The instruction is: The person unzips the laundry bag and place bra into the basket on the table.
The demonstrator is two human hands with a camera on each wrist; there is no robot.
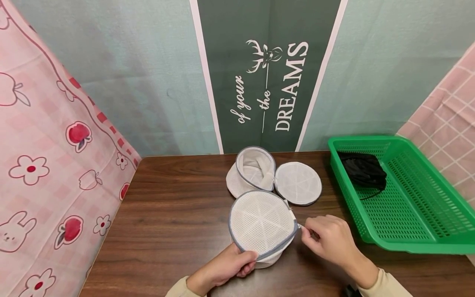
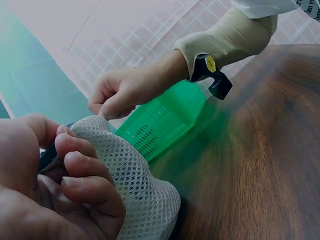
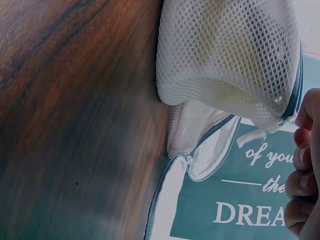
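A white mesh laundry bag (image 1: 261, 222) with a grey zipper rim stands on the table, its round lid lying over the top. My left hand (image 1: 235, 264) grips the rim at the near left, thumb on top. At the right of the rim, my right hand (image 1: 330, 239) pinches the zipper pull beside a small white tag. In the right wrist view, the bag's mesh side (image 3: 225, 55) looks slack, with something yellowish faintly showing through. Behind it sits a second mesh bag (image 1: 237, 181), its round lid (image 1: 298, 183) flipped open to the right.
A green plastic basket (image 1: 386, 243) stands at the right of the wooden table (image 1: 167, 231), with a bundled black mesh item (image 1: 361, 169) inside. Behind the table hangs a green cloth with lettering (image 1: 267, 82); a pink patterned cloth (image 1: 55, 165) hangs at the left.
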